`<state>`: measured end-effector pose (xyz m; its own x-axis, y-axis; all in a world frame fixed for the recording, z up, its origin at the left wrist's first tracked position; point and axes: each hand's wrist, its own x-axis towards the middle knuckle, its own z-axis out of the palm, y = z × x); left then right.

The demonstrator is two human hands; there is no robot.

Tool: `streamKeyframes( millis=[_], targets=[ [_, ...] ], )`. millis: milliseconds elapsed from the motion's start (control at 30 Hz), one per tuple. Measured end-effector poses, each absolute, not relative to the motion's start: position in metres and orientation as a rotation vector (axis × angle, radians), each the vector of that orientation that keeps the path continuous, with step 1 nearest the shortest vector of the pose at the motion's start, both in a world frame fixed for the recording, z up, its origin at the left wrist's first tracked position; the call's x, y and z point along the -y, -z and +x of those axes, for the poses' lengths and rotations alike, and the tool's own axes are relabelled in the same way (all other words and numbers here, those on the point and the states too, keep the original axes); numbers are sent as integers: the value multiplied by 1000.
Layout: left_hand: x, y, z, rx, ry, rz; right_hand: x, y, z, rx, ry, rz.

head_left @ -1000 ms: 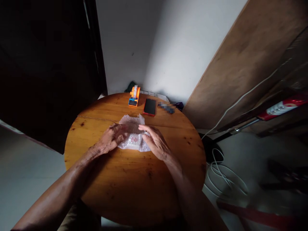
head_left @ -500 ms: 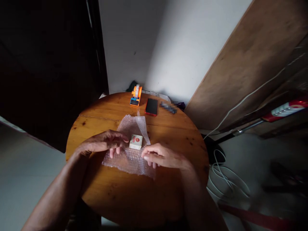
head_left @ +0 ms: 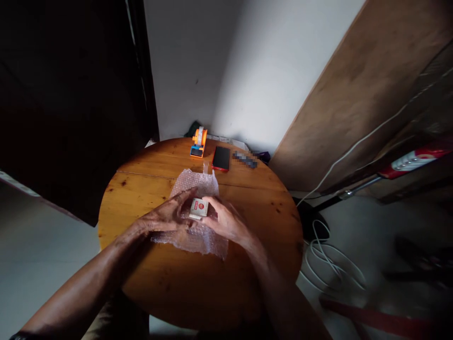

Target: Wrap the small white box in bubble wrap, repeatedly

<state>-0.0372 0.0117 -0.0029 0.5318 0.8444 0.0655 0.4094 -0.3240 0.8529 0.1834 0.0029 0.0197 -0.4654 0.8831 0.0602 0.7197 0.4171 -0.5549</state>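
A small white box [head_left: 199, 208] with red print lies on a sheet of bubble wrap [head_left: 187, 179] on a round wooden table. My right hand [head_left: 226, 219] has its fingertips at the box's far right corner and its thumb at the near edge, gripping it from the right. To the left of the box, my left hand [head_left: 170, 212] curves around it with thumb and fingers apart. A little gap shows between that hand and the box. Both hands are over the bubble wrap.
On the far side of the wooden table [head_left: 134, 191] stand an orange and blue tape dispenser [head_left: 199, 141] and a red-edged phone [head_left: 221, 158]. A blurred-out object [head_left: 245, 159] lies right of the phone. White cable [head_left: 329, 255] coils on the floor at right.
Both hands have moved in around the box, the right one closing on its right side. The raised right flap of the bubble wrap now lies flatter.
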Motion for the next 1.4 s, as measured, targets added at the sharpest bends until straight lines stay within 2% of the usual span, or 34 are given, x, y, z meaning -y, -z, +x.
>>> streamKeyframes(
  millis=[133, 267, 367, 467, 533, 633, 733, 900, 1000, 1167, 1400],
  targets=[
    [-12, 14, -34, -1067, -607, 2089, -5, -28, 191, 2268, -638, -1431],
    [-12, 18, -31, -1025, -611, 2309, -15, -32, 220, 1952, -569, -1366],
    [-13, 23, -29, -1014, -566, 2443, -26, -32, 247, 1736, -369, -1648],
    [-15, 28, -28, -1005, -574, 2498, -33, -30, 266, 1768, -284, -2088],
    [-15, 30, -27, -1010, -594, 2513, -35, -28, 271, 1812, -213, -2186],
    [-16, 30, -27, -999, -594, 2532, -36, -25, 267, 1807, -71, -2003],
    [-16, 29, -27, -982, -589, 2533, -31, -23, 251, 1793, 0, -1604],
    [-17, 29, -27, -980, -596, 2532, -12, -21, 203, 2167, -129, -1063],
    [-17, 30, -27, -977, -593, 2534, -9, -11, 184, 2444, -205, -1171],
    [-15, 31, -29, -1029, -552, 2516, -22, 9, 193, 2425, -100, -1592],
    [-16, 30, -30, -1191, -602, 2518, -28, 12, 200, 2383, -31, -1652]
  ],
)
